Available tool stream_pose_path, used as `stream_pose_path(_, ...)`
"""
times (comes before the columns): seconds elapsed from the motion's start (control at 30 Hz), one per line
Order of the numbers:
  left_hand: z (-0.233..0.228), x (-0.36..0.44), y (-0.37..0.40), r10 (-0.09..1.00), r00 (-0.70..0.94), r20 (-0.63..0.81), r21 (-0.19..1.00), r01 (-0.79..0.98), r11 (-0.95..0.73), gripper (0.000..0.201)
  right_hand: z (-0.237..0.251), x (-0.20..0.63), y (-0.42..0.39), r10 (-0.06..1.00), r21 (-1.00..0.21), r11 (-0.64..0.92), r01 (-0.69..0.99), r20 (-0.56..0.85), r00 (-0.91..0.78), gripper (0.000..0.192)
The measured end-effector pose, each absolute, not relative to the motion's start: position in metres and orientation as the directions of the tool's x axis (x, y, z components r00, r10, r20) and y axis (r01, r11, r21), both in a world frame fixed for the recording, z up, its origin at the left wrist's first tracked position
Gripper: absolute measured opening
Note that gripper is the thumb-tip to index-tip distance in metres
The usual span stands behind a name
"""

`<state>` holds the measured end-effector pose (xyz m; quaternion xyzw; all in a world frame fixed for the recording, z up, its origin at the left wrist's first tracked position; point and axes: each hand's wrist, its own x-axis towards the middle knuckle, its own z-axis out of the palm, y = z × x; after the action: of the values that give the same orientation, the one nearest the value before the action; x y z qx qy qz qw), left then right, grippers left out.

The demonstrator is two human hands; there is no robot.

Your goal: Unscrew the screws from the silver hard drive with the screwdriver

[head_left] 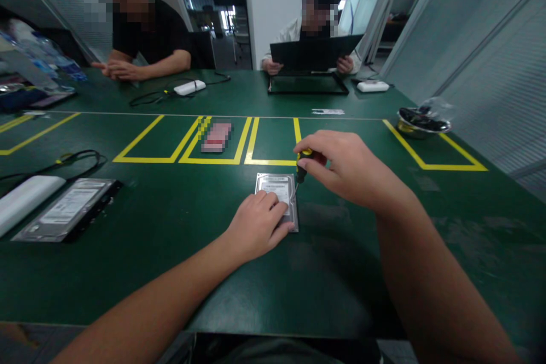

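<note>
A silver hard drive (275, 186) lies flat on the green table (170, 250) in front of me. My left hand (256, 224) rests on its near half, fingers pressing it down. My right hand (341, 168) grips a small screwdriver with a yellow and black handle (302, 162). The screwdriver stands almost upright, its tip at the drive's right edge.
A second hard drive (70, 207) lies at the left beside a white box (25, 199) and a black cable (77, 159). Yellow tape boxes (247, 148) mark the table. A metal bowl (420, 122) sits at the right. Two people sit across; one holds a black panel (313, 51).
</note>
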<state>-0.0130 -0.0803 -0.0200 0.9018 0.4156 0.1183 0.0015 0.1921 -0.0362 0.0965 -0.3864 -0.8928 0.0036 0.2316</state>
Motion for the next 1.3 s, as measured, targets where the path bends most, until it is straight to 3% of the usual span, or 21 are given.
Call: stream_pose_path(1.3, -0.0204, -0.0131, -0.0799, 0.745, 0.627, 0.229, 0.108, 0.744, -0.659, 0.031, 0.0979, 0.1925, -0.0365, 0.711, -0.185, 0.685, 0.704, 0.382, -0.591, 0.016)
